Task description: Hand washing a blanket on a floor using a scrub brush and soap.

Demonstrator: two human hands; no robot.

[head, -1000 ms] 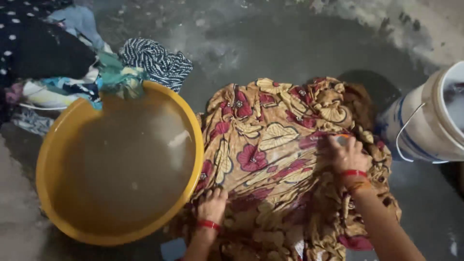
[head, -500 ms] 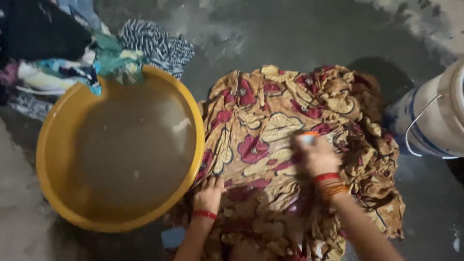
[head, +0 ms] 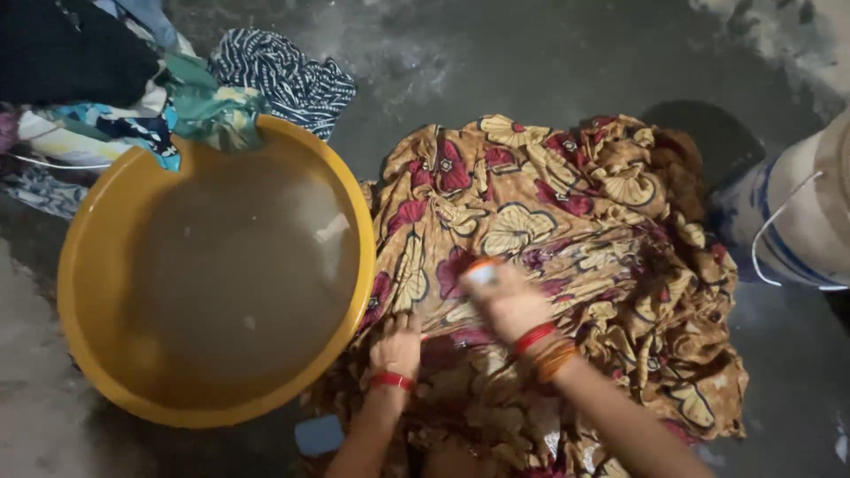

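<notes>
The patterned cloth lies spread on the wet floor, just beside the yellow basin of murky water; the left hand presses flat on its near edge, fingers spread, grasping nothing. The right hand, blurred, is clenched around a small pale object held against the cloth's middle; a white bucket stands at the cloth's far right.

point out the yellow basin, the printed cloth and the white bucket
yellow basin [head: 80, 239]: head view, bare left rim
printed cloth [head: 531, 204]: head view, flat middle of the fabric
white bucket [head: 810, 217]: head view, its side wall
</notes>
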